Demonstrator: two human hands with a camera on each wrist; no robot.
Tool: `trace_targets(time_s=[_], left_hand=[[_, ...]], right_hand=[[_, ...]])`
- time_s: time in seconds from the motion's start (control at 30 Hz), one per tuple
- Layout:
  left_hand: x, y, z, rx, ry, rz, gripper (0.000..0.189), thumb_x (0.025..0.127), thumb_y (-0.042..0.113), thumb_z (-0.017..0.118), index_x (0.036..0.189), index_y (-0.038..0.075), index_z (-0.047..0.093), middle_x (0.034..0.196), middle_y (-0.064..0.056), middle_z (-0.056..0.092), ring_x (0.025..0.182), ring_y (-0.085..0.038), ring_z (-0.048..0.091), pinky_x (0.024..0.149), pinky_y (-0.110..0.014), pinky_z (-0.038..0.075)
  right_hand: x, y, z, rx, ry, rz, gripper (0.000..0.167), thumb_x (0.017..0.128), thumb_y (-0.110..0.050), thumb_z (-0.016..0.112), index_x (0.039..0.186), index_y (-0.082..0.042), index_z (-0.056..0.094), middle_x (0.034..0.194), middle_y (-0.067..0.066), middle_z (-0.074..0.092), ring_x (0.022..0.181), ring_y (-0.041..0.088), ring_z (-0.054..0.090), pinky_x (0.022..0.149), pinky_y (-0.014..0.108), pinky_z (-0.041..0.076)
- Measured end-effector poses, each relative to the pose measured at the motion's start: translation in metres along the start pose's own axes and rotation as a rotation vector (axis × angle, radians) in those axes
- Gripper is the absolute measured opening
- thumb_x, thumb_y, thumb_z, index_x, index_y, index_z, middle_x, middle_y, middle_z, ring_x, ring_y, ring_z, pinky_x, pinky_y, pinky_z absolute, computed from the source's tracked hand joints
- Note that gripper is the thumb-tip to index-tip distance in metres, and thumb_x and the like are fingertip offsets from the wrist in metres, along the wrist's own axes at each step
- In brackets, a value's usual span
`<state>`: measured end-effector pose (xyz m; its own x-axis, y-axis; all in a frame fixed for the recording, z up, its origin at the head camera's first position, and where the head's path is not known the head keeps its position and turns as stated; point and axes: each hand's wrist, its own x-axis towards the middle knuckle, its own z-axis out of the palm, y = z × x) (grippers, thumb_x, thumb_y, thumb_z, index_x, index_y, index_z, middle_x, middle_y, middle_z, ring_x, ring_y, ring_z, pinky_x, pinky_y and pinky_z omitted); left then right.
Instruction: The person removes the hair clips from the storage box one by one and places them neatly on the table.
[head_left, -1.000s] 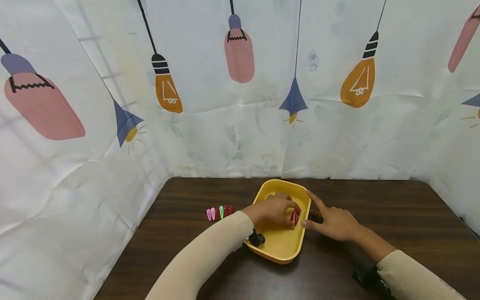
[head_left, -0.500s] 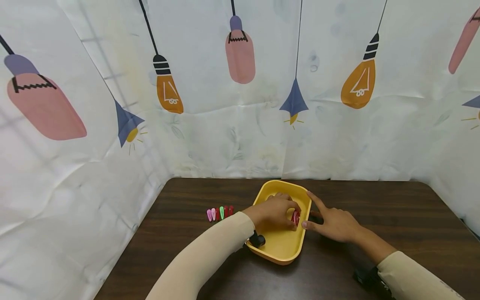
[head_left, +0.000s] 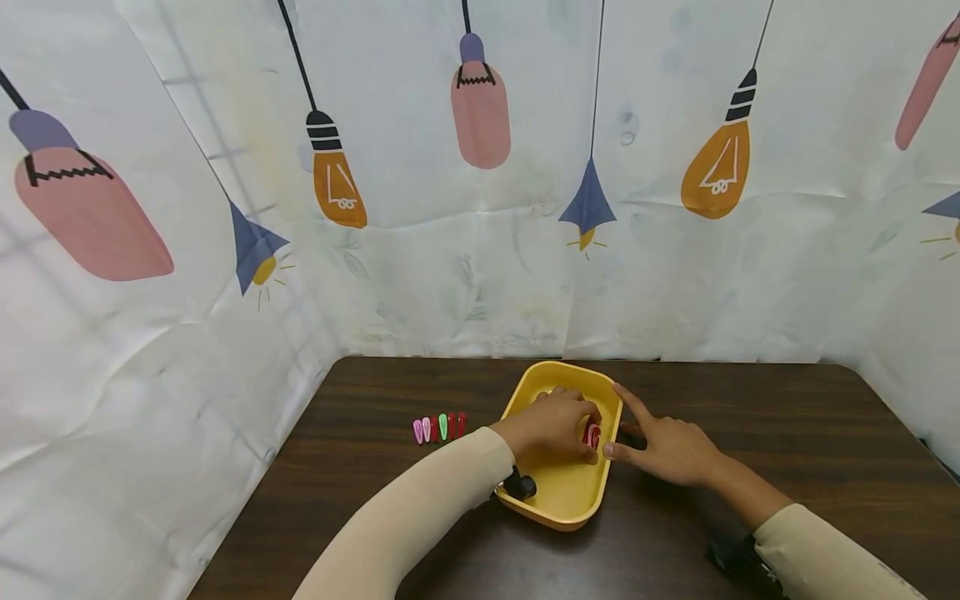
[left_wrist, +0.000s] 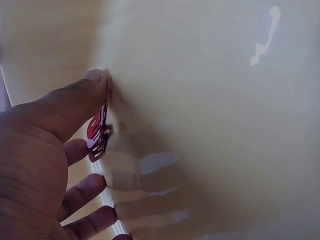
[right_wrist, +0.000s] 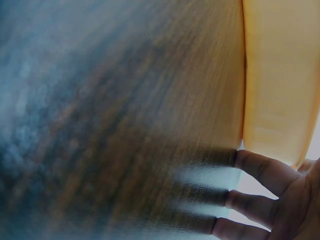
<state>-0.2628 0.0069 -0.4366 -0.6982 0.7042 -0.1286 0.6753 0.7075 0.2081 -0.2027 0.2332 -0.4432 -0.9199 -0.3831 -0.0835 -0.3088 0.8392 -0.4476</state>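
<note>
Reaching into a yellow plastic tray (head_left: 562, 510), my left hand (head_left: 553, 425) pinches red and pink snap hair clips (head_left: 592, 436) near the tray's right wall. In the left wrist view the clips (left_wrist: 96, 131) sit between the thumb and forefinger, partly covered, and the other fingers spread below them. My right hand (head_left: 671, 448) is at the tray's right side, forefinger stretched along the rim and thumb near the wall. Seen from the right wrist, its fingers (right_wrist: 260, 167) are spread next to the tray's outer wall (right_wrist: 280, 75).
Left of the tray, a row of several snap hair clips (head_left: 427, 428) in pink, red and green lies on the dark wooden table (head_left: 315, 492). A white curtain (head_left: 480, 275) printed with lamps hangs behind the table. A black wrist camera (head_left: 520, 485) overlaps the tray's near-left rim.
My left hand and wrist have shifted slightly to the right inside the tray, still holding the clips. The right hand and the row of clips have stayed in place.
</note>
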Motion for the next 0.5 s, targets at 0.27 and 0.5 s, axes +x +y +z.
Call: trace_targets(time_s=[0.27, 0.5], left_hand=[[0.0017, 0.0004, 0.0016, 0.023, 0.008, -0.015, 0.051, 0.081, 0.057, 0.082, 0.125, 0.035, 0.068, 0.110, 0.013, 0.057, 0.102, -0.011, 0.047, 0.093, -0.037, 0.043], [0.0006, 0.0011, 0.0002, 0.004, -0.001, -0.009, 0.045, 0.082, 0.055, 0.083, 0.121, 0.037, 0.070, 0.105, 0.013, 0.055, 0.100, -0.010, 0.046, 0.090, -0.036, 0.042]], right_hand=[[0.0001, 0.0006, 0.0001, 0.002, 0.002, 0.003, 0.100, 0.095, -0.070, 0.054, 0.166, -0.027, -0.002, 0.133, 0.006, 0.067, 0.079, 0.025, 0.070, 0.055, 0.037, 0.046], [-0.0003, 0.0006, 0.0009, -0.011, 0.009, 0.001, 0.100, 0.095, -0.071, 0.053, 0.166, -0.026, -0.001, 0.133, 0.005, 0.067, 0.085, 0.029, 0.071, 0.058, 0.039, 0.048]])
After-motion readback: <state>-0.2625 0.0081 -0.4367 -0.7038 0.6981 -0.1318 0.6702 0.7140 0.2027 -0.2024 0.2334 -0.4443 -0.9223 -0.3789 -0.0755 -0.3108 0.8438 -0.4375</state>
